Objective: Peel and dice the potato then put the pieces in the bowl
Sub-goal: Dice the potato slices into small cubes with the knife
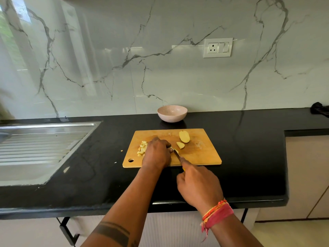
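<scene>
A wooden cutting board (199,154) lies on the black counter. On it, my left hand (156,154) holds down a small potato piece (175,150), mostly hidden under the fingers. My right hand (197,184) grips a knife (177,155) by its handle, with the blade set against that piece. A pile of diced potato (142,148) sits at the board's left side. A potato half (184,136) and a smaller wedge (180,145) lie at the board's middle right. A pale pink bowl (172,113) stands behind the board by the wall; no contents are visible.
A steel sink drainboard (41,145) fills the counter's left side. A stray potato bit (121,150) lies left of the board. A dark cloth (319,109) sits at the far right. The counter's front edge runs just below my wrists.
</scene>
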